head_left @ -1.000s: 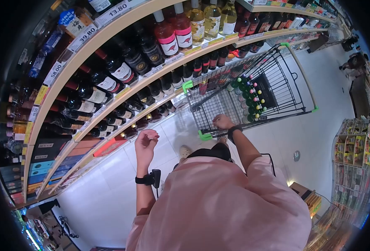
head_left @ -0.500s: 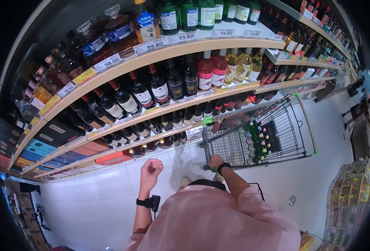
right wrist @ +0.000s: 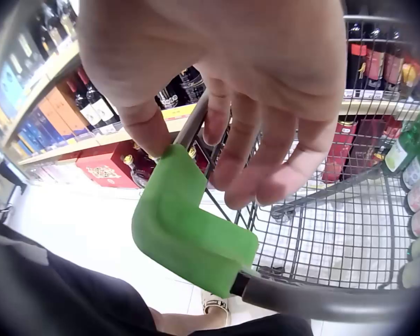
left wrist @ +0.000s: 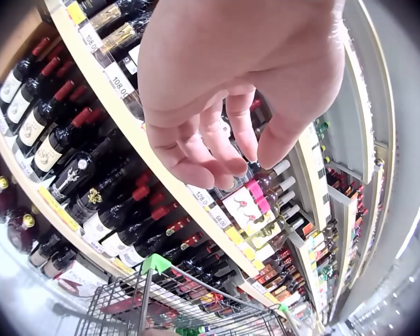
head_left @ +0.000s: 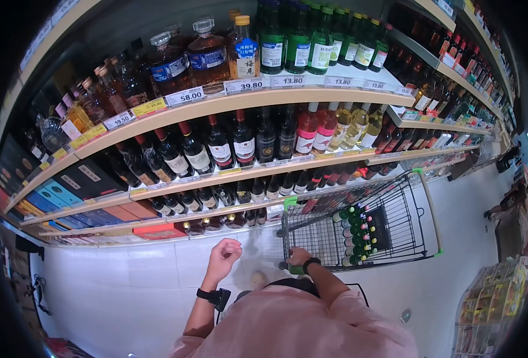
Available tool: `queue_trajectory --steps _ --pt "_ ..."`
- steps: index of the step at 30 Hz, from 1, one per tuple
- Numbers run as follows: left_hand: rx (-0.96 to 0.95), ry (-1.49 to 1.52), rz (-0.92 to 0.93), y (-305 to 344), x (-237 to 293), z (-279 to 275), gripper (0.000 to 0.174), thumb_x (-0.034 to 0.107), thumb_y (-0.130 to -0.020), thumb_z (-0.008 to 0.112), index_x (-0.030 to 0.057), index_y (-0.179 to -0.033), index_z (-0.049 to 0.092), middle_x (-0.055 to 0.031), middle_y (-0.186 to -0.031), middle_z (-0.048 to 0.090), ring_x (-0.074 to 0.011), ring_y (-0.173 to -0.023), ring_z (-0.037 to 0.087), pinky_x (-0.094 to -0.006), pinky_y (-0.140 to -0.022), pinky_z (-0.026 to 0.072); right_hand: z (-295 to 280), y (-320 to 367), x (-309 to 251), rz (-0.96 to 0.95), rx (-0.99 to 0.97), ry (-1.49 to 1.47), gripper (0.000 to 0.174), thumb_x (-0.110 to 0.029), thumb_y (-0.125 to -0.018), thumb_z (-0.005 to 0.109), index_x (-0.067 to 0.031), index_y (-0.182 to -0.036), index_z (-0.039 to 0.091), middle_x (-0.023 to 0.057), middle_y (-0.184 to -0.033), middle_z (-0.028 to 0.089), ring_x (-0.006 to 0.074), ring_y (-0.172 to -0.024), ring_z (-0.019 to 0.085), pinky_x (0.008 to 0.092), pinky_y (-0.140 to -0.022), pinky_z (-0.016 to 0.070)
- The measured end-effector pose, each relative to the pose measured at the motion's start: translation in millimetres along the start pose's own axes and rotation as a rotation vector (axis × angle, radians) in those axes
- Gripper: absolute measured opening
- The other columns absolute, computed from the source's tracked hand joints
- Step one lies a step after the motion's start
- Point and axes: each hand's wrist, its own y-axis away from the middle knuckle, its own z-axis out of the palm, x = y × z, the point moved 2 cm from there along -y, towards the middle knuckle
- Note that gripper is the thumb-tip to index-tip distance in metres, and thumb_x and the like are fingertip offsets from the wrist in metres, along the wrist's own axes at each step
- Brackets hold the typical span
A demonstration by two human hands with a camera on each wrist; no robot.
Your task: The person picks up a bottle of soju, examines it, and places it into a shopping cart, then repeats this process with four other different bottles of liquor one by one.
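My right hand (head_left: 300,257) is at the near corner of a wire shopping cart (head_left: 389,261). In the right wrist view its thumb and curled fingers straddle the grey rim bar (right wrist: 192,119), right beside the green plastic corner piece (right wrist: 169,218). Several green bottles with labels (head_left: 354,234) stand grouped inside the cart, toward its child-seat end. Held up in front of the shelves, my left hand (head_left: 223,261) has loosely bent fingers and nothing in it. Behind it in the left wrist view are rows of wine bottles (left wrist: 241,210).
Long curved shelves (head_left: 240,98) run across the front, with wine, spirits and green bottles (head_left: 320,51) above price tags. Boxed goods (head_left: 82,179) fill the left end. White tiled floor (head_left: 127,274) lies below, and a display rack (head_left: 493,298) stands at the right.
The head view has tilted up, showing more of the upper shelf. My right hand has come onto the cart's corner rim from above its basket edge. The left hand stays raised.
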Motion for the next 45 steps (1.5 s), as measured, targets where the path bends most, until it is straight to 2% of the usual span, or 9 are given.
queue_trajectory --steps 5,10,14,21,29,33,35,41,45 --pt "-0.034 -0.055 0.012 -3 5 16 0.016 -0.002 -0.089 0.066 0.0022 -0.104 0.061 -0.0010 -0.091 0.067 -0.0067 -0.086 0.063 -0.0228 -0.080 0.0500 12 -15 5 -0.079 0.011 -0.009 0.037 -0.036 -0.077 0.068 -0.0061 -0.098 0.071 0.0193 -0.100 0.071 0.0344 -0.100 0.067 0.0445 -0.089 0.0526" --pt "0.010 -0.056 0.047 -8 11 39 0.017 -0.002 -0.089 0.067 0.0021 -0.104 0.061 0.0006 -0.088 0.065 -0.0056 -0.085 0.062 -0.0225 -0.080 0.0494 -22 -16 57 -0.067 0.086 -0.268 0.032 -0.028 -0.093 0.056 0.0003 -0.096 0.071 0.0102 -0.077 0.073 0.0171 -0.060 0.069 0.0321 -0.062 0.0564" --pt "0.027 -0.045 0.040 -11 16 68 0.017 -0.002 -0.088 0.068 0.0022 -0.103 0.060 0.0017 -0.086 0.064 -0.0057 -0.084 0.062 -0.0218 -0.078 0.0492 -57 11 102 0.066 0.093 -0.721 0.036 -0.023 -0.099 0.048 0.0055 -0.091 0.068 0.0124 -0.075 0.071 0.0190 -0.059 0.067 0.0317 -0.055 0.0544" --pt "0.017 -0.026 0.130 -30 18 121 0.022 -0.009 -0.084 0.064 0.0024 -0.102 0.059 -0.0003 -0.086 0.064 -0.0100 -0.083 0.065 -0.0238 -0.075 0.0518 -78 38 185 0.239 0.309 -0.936 0.031 -0.017 -0.096 0.041 0.0037 -0.091 0.063 0.0113 -0.072 0.066 0.0224 -0.060 0.066 0.0347 -0.051 0.0533" --pt "0.178 0.089 0.095 -21 37 154 0.020 -0.012 -0.084 0.059 0.0002 -0.099 0.059 -0.0004 -0.085 0.064 -0.0085 -0.081 0.062 -0.0237 -0.077 0.0510 -203 46 300 -0.015 0.183 -0.850 0.038 -0.029 -0.102 0.043 0.0016 -0.095 0.064 0.0108 -0.083 0.070 0.0200 -0.067 0.068 0.0334 -0.060 0.0555" --pt "0.196 0.052 0.123 -20 49 144 0.019 -0.012 -0.085 0.060 0.0004 -0.100 0.059 0.0003 -0.085 0.063 -0.0078 -0.080 0.060 -0.0233 -0.077 0.0502 -348 95 239 -0.027 0.092 -0.726 0.050 -0.046 -0.102 0.049 -0.0010 -0.088 0.067 0.0094 -0.080 0.071 0.0164 -0.068 0.066 0.0327 -0.064 0.0545" --pt "0.195 0.046 0.118 -26 54 133 0.019 -0.011 -0.085 0.060 0.0008 -0.101 0.060 0.0009 -0.085 0.062 -0.0075 -0.080 0.059 -0.0229 -0.077 0.0495 -405 99 207 -0.317 0.302 -0.429 0.046 -0.039 -0.103 0.050 -0.0004 -0.084 0.068 0.0056 -0.074 0.067 0.0119 -0.065 0.062 0.0283 -0.061 0.0510" --pt "0.102 0.062 0.206 -57 79 113 0.016 -0.008 -0.088 0.061 0.0016 -0.101 0.060 0.0011 -0.085 0.061 -0.0066 -0.079 0.058 -0.0225 -0.077 0.0488 -540 148 59 -0.541 0.434 -0.614 0.029 -0.022 -0.103 0.047 -0.0001 -0.091 0.062 0.0047 -0.084 0.068 0.0100 -0.071 0.063 0.0253 -0.064 0.0504" --pt "0.085 0.112 0.221 -62 86 101 0.016 -0.005 -0.089 0.064 0.0022 -0.103 0.061 0.0008 -0.089 0.062 -0.0057 -0.083 0.059 -0.0220 -0.077 0.0482 -607 165 -27 -0.659 0.540 -0.547 0.028 -0.025 -0.104 0.049 -0.0020 -0.098 0.063 0.0040 -0.086 0.067 0.0100 -0.070 0.063 0.0246 -0.064 0.0512"
